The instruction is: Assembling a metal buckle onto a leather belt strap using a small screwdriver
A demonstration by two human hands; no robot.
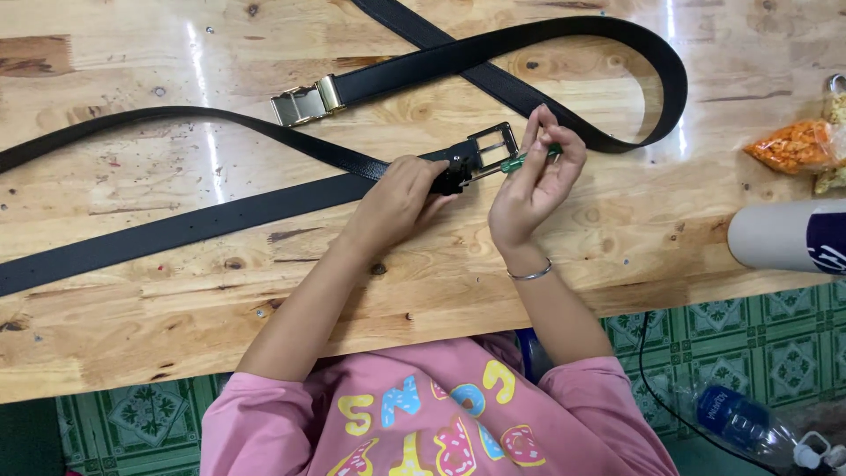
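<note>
Head view: left hand point(401, 198) grip pinches black belt point(220, 216) end at silver buckle point(489, 145) on wooden surface point(441, 282); right hand point(533, 181) grip pinches green screwdriver point(524, 159), tip at buckle; step judged: fastening buckle screw; next calls for steady turning.

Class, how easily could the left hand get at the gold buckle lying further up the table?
Probably yes. The left hand presses down a black belt near its silver buckle; only bare wood and one flat strap lie between it and the gold buckle.
</note>
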